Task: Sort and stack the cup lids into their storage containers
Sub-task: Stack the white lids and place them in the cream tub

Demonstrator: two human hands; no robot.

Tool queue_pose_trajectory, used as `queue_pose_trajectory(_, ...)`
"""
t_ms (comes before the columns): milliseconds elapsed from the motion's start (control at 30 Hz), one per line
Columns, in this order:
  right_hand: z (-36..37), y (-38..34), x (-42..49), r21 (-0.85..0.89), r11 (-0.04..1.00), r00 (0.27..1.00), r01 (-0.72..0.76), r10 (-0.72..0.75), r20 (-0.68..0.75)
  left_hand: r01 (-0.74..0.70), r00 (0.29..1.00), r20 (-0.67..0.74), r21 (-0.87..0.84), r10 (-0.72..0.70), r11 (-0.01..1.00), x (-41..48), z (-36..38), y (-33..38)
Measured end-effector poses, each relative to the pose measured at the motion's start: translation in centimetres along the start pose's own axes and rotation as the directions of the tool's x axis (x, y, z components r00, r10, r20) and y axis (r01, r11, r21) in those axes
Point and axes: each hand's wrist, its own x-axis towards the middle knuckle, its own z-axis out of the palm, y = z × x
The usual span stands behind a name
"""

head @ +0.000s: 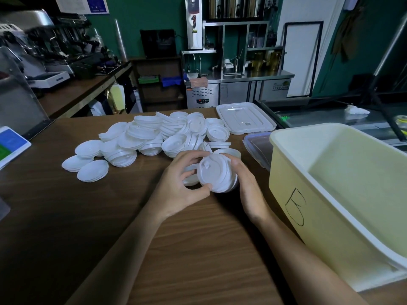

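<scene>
at the middle of the wooden surface (198, 249), both hands are closed around a short stack of white cup lids (217, 175), which is tilted so its top faces the camera. the left hand (182, 186) curls round the stack's left side with the thumb on its lower edge, and another lid (190, 178) lies under that hand's fingers. the right hand (247, 183) cups the stack's right side, fingers wrapped over the rims. just beyond the hands a loose pile of lids (158, 137) spreads across the surface, some nested in small stacks, a few lying singly at its left end. to the right, near the right forearm, stands a large pale yellow container (293, 194) with a hand-drawn mark on its side wall. behind it lies a flat white container cover (245, 117), and a smaller clear box with a blue-edged top (257, 148) sits between that cover and the yellow container.
</scene>
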Motion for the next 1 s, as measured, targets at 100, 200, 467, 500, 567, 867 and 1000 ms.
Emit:
queue_pose_trajectory(100, 0.0, 0.0, 0.0, 0.006, 1.000, 1.000, 0.007, -0.007, 0.015, -0.020, 1.000, 0.001, 0.008, 0.020, 1.000, 0.0, 0.4, 0.2)
queue_pose_trajectory(200, 0.0, 0.0, -0.1, 0.013, 1.000, 0.999, 0.010, -0.010, 0.042, -0.071, 0.994, -0.074, 0.035, 0.074, 0.997, 0.0, 0.9, 0.4)
queue_pose_trajectory(467, 0.0, -0.2, -0.1, 0.013, 1.000, 0.999, 0.009, -0.010, 0.045, -0.140, 0.987, -0.058, 0.177, 0.152, 0.974, 0.0, 1.0, 0.6)
queue_pose_trajectory(500, 0.0, -0.2, -0.2, 0.011, 1.000, 0.999, 0.010, -0.011, 0.045, -0.145, 0.985, -0.063, 0.182, 0.158, 0.973, 0.0, 1.1, 0.6)
queue_pose_trajectory(567, 0.0, -0.3, -0.2, -0.003, 1.000, 0.999, 0.019, -0.019, 0.047, -0.157, 0.983, -0.064, 0.183, 0.172, 0.970, 0.0, 1.3, 0.5)
queue_pose_trajectory(867, -0.1, -0.1, -0.3, -0.021, 0.999, 0.999, 0.038, -0.038, 0.033, -0.013, 1.000, -0.006, -0.024, 0.013, 1.000, 0.1, 2.0, -0.5)
queue_pose_trajectory(1000, -0.1, 0.0, -0.2, -0.029, 0.999, 0.998, 0.040, -0.038, 0.047, 0.132, 0.991, 0.046, -0.132, -0.127, 0.982, 0.1, 2.3, -1.2)
